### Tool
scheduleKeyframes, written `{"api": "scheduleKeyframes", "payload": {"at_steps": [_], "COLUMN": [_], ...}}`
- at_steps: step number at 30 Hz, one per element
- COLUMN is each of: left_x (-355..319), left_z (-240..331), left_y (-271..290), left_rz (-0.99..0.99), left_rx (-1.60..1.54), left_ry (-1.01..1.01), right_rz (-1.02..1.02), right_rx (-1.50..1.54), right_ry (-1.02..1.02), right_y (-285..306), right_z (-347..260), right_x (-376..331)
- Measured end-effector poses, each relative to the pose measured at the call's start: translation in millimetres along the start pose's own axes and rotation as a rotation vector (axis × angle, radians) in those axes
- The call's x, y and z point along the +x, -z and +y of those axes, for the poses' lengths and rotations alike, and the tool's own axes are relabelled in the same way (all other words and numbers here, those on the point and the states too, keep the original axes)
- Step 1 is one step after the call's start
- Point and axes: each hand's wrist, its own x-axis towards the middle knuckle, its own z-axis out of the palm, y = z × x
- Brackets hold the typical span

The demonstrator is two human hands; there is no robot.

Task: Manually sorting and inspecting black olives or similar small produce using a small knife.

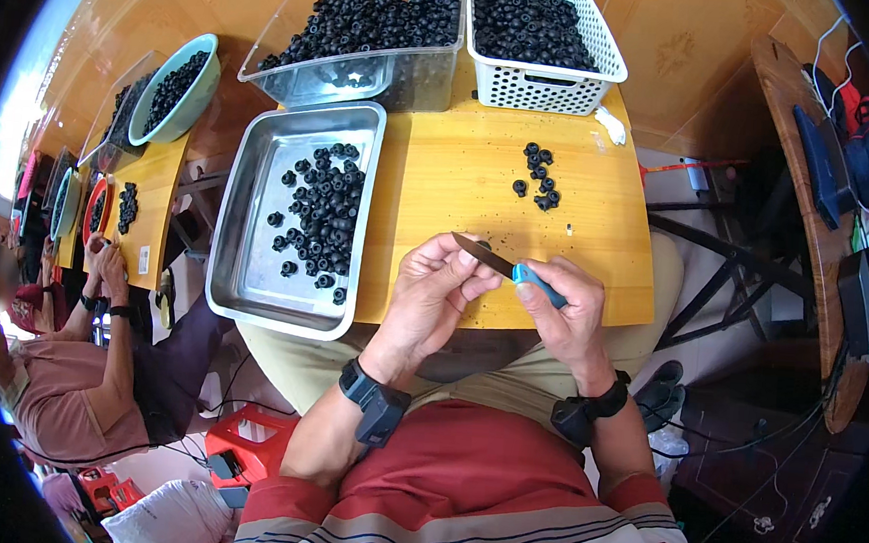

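Observation:
In my right hand [567, 305] is a small knife [485, 256] with a blue handle, its dark blade pointing left across the fingertips of my left hand [439, 287]. My left fingers are pinched around a small black part [484, 243], mostly hidden by the blade and fingers. Beyond my hands, several loose black ring-shaped parts [543, 179] lie on the yellow wooden table [450, 173]. To the left, a metal tray [255, 201] holds a heap of similar black parts [324, 210], crowded toward its right side.
At the table's back stand a clear plastic bin [421, 82] and a white perforated basket [545, 94], both full of black parts. A crumpled white scrap [611, 125] lies by the basket. On the left, a co-worker [80, 369] sits at another table with a green basin [207, 83].

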Motion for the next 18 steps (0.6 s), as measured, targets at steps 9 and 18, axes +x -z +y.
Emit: {"api": "scheduleKeyframes", "payload": {"at_steps": [9,18], "left_x": [-18.9,-20.6], "left_z": [17.2,16.4], "left_y": [-13.4,-7.3], "left_rz": [-0.003,0.063], "left_rx": [-0.014,-0.037], "left_ry": [-0.037,-0.04], "right_rz": [0.125,0.001], "right_rx": [0.021,0.088], "right_ry": [-0.189,-0.031], "right_y": [3.8,-6.2], "right_z": [12.2,-3.8], "right_x": [-1.5,-6.3]}}
